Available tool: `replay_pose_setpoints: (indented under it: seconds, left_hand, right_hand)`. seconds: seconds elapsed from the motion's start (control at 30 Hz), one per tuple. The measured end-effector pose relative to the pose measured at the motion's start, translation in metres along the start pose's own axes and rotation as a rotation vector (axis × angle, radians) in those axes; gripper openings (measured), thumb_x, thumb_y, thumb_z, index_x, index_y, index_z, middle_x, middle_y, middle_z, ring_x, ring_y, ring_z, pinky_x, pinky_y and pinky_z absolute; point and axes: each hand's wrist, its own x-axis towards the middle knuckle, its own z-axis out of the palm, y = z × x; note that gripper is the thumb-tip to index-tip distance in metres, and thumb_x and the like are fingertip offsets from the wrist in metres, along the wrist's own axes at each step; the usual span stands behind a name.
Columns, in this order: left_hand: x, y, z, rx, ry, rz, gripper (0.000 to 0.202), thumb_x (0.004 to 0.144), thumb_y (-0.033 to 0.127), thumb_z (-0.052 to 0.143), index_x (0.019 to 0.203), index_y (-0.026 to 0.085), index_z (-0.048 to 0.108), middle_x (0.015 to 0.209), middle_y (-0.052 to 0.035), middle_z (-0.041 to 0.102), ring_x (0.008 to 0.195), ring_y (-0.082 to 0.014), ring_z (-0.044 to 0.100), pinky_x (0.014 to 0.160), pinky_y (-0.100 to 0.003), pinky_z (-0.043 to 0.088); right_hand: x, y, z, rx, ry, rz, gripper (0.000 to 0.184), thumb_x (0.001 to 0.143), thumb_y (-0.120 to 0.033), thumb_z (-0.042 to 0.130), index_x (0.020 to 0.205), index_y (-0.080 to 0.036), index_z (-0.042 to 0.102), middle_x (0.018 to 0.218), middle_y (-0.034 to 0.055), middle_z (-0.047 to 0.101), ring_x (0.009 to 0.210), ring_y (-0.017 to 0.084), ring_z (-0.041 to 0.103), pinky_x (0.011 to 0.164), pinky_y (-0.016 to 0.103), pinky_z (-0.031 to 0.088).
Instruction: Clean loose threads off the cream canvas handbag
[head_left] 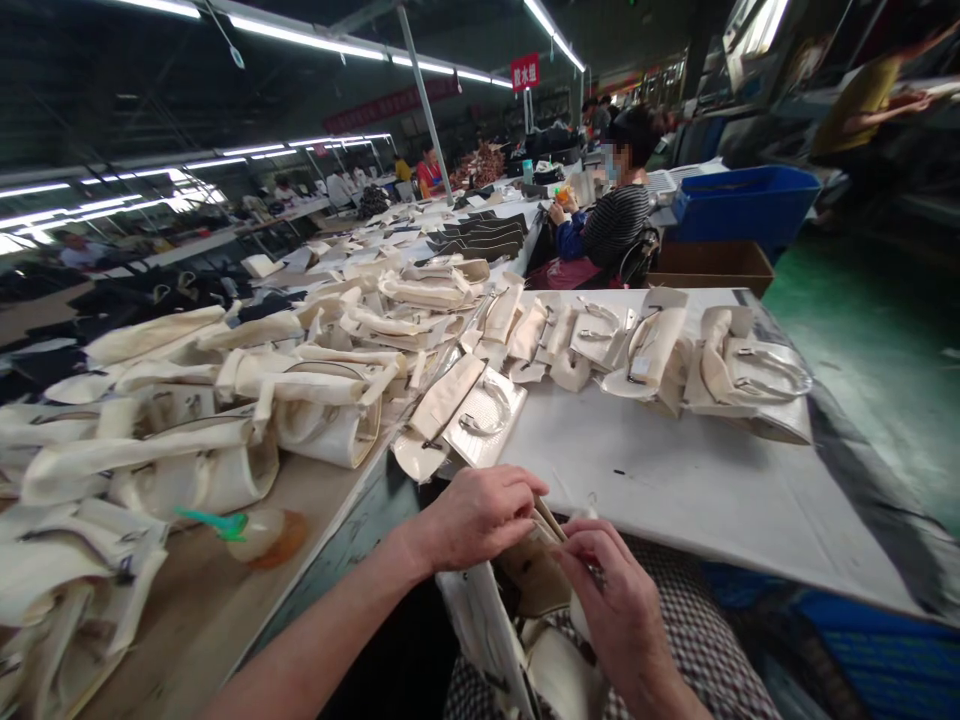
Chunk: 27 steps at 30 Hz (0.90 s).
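Note:
On my lap rests a cream handbag (486, 630), its dark tan inside showing between my arms. My left hand (480, 515) pinches the upper edge of the bag from the left, its fingers bent down. Opposite, my right hand (615, 600) grips the same edge with thumb and fingers. The two hands are close together, and my fingers hide the exact spot they hold. Just beyond them, a cream bag with a curved handle (487, 412) lies on the white table.
A bottle with a green nozzle (262, 535) and amber liquid lies at left, beside piled cream bags (180, 450). Several more bags (652, 350) line the white table's (675, 480) far side. A co-worker (619, 220) sits beyond, near a blue bin (742, 205) and a cardboard box (712, 268).

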Motion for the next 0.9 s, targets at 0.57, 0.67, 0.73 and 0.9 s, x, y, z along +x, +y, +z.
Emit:
replay_pose_setpoints:
  seconds: [0.57,0.67,0.73,0.9]
  left_hand:
    - [-0.002,0.0,0.009,0.155,0.037,0.015,0.01,0.094,0.021,0.05,0.089,0.017,0.058,0.097,-0.0035,0.069,0.088,-0.0173,0.065,0.08,-0.026,0.049]
    - [-0.002,0.0,0.01,0.159,0.038,0.012,0.011,0.094,0.02,0.05,0.087,0.017,0.058,0.094,-0.0029,0.068,0.085,-0.0168,0.064,0.077,-0.025,0.049]
    - [-0.002,-0.001,0.01,0.166,0.033,0.012,0.01,0.093,0.02,0.051,0.087,0.017,0.057,0.092,-0.0025,0.068,0.084,-0.0164,0.064,0.075,-0.025,0.048]
    - [-0.003,-0.001,0.011,0.166,0.027,0.004,0.009,0.093,0.021,0.053,0.087,0.017,0.058,0.088,-0.0013,0.067,0.079,-0.0156,0.063,0.072,-0.024,0.045]
  right_hand:
    - [0.003,-0.006,0.0,0.002,0.054,-0.077,0.016,0.096,-0.021,0.053,0.08,-0.022,0.051,0.077,-0.0033,0.059,0.066,0.009,0.06,0.066,0.018,0.046]
    - [0.004,-0.01,0.0,0.004,0.072,-0.071,0.018,0.097,-0.02,0.051,0.079,-0.021,0.05,0.075,-0.0031,0.058,0.065,0.01,0.058,0.065,0.019,0.045]
    - [0.004,-0.012,0.0,0.005,0.071,-0.065,0.019,0.097,-0.021,0.051,0.078,-0.021,0.05,0.073,-0.0032,0.058,0.064,0.01,0.058,0.064,0.019,0.045]
    - [0.004,-0.014,0.0,0.001,0.046,-0.037,0.022,0.097,-0.027,0.05,0.076,-0.022,0.049,0.068,-0.0037,0.057,0.06,0.011,0.057,0.061,0.02,0.045]
